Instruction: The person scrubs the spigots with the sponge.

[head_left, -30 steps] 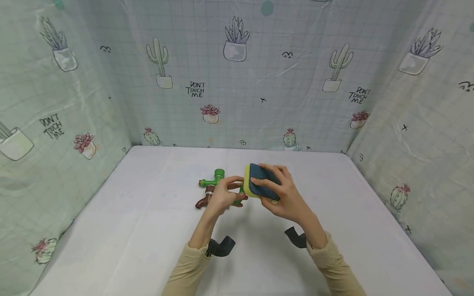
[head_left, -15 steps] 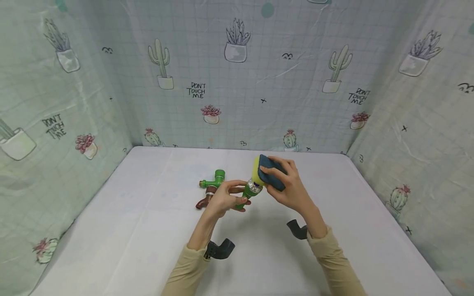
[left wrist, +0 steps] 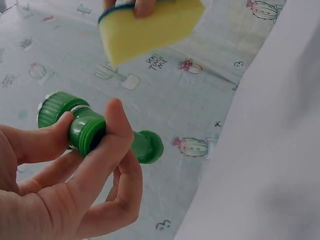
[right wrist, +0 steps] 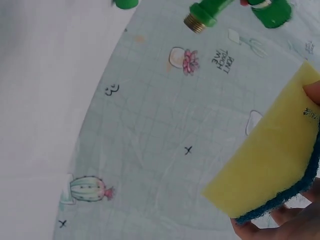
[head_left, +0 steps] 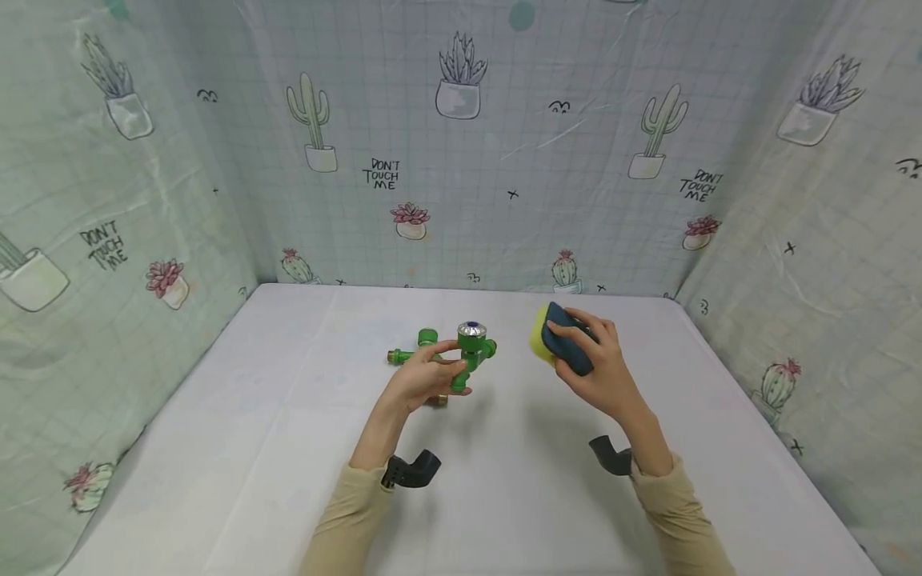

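Note:
My left hand [head_left: 421,376] pinches a green plastic tap [head_left: 471,344] between thumb and fingers, held above the table. The tap stands nearly upright, its silver knob with a blue centre on top and a side outlet pointing right. In the left wrist view, the fingers wrap round the green tap's body [left wrist: 87,127] beside a threaded opening. To the right, my right hand [head_left: 601,372] grips a sponge [head_left: 569,336] with a yellow side and a dark blue scouring side. The yellow side faces the tap, with a gap between them. A brass threaded end [right wrist: 194,23] of the tap shows in the right wrist view.
Behind the left hand, another green tap [head_left: 428,338] lies on the white table [head_left: 288,448]. A brass end [head_left: 437,401] of a further fitting shows below that hand. Cactus-printed cloth [head_left: 461,160] walls the table at the back and both sides.
The sponge has come away from the tap's knob and moved right with my right hand. My left hand has turned the tap more upright and shifted slightly left.

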`<state>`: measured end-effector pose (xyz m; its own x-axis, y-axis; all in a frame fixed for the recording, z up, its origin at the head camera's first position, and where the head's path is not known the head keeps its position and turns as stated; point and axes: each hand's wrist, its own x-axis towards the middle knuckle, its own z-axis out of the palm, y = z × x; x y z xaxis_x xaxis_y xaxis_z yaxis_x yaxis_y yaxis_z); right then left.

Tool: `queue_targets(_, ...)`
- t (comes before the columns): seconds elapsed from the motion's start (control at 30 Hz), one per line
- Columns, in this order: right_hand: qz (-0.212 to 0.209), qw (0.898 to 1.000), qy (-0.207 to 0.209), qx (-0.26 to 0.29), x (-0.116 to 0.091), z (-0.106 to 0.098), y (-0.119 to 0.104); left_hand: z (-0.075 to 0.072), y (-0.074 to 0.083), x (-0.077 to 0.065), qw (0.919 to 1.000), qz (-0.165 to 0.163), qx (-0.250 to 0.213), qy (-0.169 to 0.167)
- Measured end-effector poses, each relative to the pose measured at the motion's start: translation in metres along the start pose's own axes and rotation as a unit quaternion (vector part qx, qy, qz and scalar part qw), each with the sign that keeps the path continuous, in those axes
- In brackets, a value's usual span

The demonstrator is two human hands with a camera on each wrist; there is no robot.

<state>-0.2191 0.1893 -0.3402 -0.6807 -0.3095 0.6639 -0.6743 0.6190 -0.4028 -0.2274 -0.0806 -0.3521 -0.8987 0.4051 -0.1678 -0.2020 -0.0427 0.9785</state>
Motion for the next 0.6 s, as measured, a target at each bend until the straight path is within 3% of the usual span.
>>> queue_targets(0.33, -0.013, 1.0, 0.016, 0.001, -0.019, -0.024, -0.004, -0.01, -0.014, 0.04, 0.9941, -0.096, -0.05, 0.011)
queue_targets(0.6, 0.024, 1.0, 0.011, 0.009, -0.029, -0.021, 0.004, -0.01, -0.037, 0.066, 0.9831, -0.151, -0.072, 0.073)
